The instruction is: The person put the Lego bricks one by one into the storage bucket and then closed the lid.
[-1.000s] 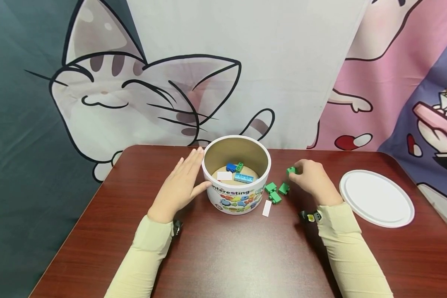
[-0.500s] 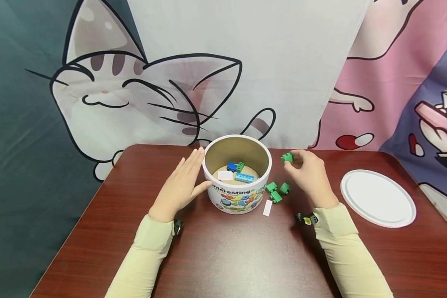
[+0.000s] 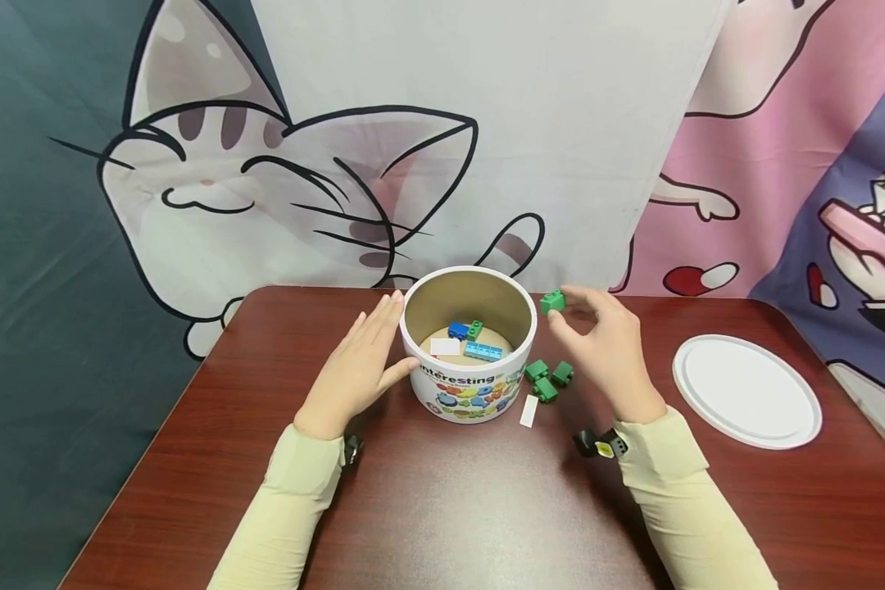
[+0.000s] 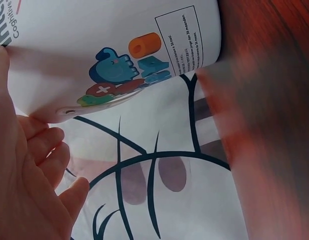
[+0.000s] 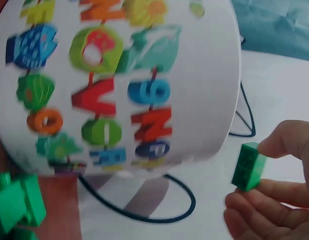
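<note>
A white round tub [image 3: 468, 385] with printed pictures stands on the table without a lid. My left hand [image 3: 354, 365] rests against its left side, fingers straight and thumb at the front. Inside the tub lie a blue brick [image 3: 458, 330], a green brick [image 3: 474, 330], a light blue brick [image 3: 483, 351] and a white piece [image 3: 445, 347]. Just right of the tub's rim, my right hand [image 3: 601, 344] pinches a green toy brick [image 3: 552, 301] between thumb and fingers, raised off the table. The right wrist view shows that same green brick [image 5: 248, 167] beside the tub's wall.
Several loose green bricks [image 3: 542, 381] lie right of the tub, with a white strip [image 3: 528, 411] in front of them. A white round lid [image 3: 746, 392] lies on the right of the brown table [image 3: 472, 508]. A cartoon cloth hangs behind.
My right hand has lifted the green brick off the table and carried it left towards the tub's rim. The left hand has stayed against the tub.
</note>
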`<state>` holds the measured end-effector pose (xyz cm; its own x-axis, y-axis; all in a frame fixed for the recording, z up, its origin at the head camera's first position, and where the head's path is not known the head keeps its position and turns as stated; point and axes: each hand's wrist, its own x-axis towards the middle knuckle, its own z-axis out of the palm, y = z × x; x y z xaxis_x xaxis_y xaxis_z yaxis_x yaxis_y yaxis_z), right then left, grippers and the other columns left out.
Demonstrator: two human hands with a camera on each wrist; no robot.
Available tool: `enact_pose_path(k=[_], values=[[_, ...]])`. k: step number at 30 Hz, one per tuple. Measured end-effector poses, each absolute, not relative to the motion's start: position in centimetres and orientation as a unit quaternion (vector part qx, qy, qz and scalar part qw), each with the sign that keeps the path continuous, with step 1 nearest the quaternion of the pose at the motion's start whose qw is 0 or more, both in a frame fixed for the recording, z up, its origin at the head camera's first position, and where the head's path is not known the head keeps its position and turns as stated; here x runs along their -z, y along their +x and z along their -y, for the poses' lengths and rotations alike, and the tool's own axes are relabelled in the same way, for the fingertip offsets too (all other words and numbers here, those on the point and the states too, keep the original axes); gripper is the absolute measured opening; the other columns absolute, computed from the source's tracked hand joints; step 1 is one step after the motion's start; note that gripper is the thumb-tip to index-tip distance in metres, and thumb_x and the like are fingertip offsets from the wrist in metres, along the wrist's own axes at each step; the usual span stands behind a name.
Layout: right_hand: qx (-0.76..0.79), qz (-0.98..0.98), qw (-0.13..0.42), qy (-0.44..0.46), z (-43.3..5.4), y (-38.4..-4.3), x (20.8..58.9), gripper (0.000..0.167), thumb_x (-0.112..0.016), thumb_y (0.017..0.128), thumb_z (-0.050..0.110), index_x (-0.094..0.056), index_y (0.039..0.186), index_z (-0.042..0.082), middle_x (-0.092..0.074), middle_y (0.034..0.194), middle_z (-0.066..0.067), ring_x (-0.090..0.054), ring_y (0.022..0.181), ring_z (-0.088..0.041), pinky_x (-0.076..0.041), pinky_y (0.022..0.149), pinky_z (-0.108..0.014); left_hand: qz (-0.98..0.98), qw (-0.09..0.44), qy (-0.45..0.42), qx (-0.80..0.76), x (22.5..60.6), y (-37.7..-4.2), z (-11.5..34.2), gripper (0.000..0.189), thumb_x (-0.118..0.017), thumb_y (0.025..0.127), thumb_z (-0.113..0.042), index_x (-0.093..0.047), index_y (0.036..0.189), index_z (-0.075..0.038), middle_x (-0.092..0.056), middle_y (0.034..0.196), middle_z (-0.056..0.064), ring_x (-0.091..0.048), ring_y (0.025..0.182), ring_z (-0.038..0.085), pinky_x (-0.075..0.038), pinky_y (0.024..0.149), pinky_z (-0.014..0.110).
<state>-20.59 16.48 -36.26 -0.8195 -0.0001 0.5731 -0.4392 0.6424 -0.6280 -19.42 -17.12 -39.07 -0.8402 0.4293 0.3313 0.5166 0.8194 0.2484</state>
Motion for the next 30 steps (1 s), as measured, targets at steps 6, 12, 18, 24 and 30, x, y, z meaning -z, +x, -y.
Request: enact_pose_path(k=[6,12,18,24,30], values=[[-0.428,0.838,0.290,0.172,-15.4,-20.0,36.0,0.033,-0.078,0.086,0.010,-0.073,0.119,0.006,-0.071,0.102,-0.007,-0.070,0.092,-0.021,-0.048,0.084,-0.013,0.945,0.130,-0.250,0.168,39.2,-19.5,17.2,0.088,-0.062,0.099,-0.047,-0.018,0.162,-0.006,-0.020,0.168,0.010,-0.016,0.155,0.023,-0.017,0.125,0.049],[-0.455,0.822,0.267,0.217,-14.0,-19.7,35.9,0.033,-0.078,0.086,0.007,-0.073,0.119,0.007,-0.072,0.105,-0.004,-0.070,0.093,-0.018,-0.053,0.085,-0.018,0.944,0.130,-0.250,0.170,39.2,-19.5,17.2,0.089,-0.062,0.099,-0.048,-0.017,0.162,-0.006,-0.019,0.168,0.010,-0.015,0.155,0.022,-0.016,0.125,0.049],[-0.422,0.832,0.262,0.247,-12.8,-20.4,35.6,0.037,-0.079,0.086,0.007,-0.072,0.121,0.004,-0.073,0.103,-0.007,-0.070,0.095,-0.020,-0.056,0.077,-0.034,0.943,0.132,-0.251,0.174,39.3,-19.5,17.1,0.089,-0.063,0.099,-0.048,-0.018,0.162,-0.006,-0.020,0.168,0.010,-0.016,0.155,0.023,-0.018,0.125,0.050],[-0.383,0.848,0.245,0.271,-12.2,-21.8,34.9,0.038,-0.077,0.087,0.009,-0.071,0.123,0.000,-0.073,0.105,-0.010,-0.068,0.095,-0.022,-0.054,0.076,-0.038,0.943,0.131,-0.252,0.172,39.4,-19.5,17.2,0.089,-0.062,0.099,-0.049,-0.018,0.162,-0.006,-0.020,0.168,0.010,-0.016,0.155,0.023,-0.018,0.124,0.051],[-0.353,0.880,0.158,0.276,-11.7,-23.1,34.1,0.039,-0.072,0.089,0.011,-0.069,0.126,-0.001,-0.071,0.113,-0.014,-0.068,0.100,-0.028,-0.055,0.092,-0.046,0.942,0.135,-0.254,0.172,39.4,-19.5,17.1,0.089,-0.062,0.099,-0.049,-0.018,0.162,-0.006,-0.020,0.168,0.010,-0.016,0.155,0.023,-0.019,0.124,0.051]])
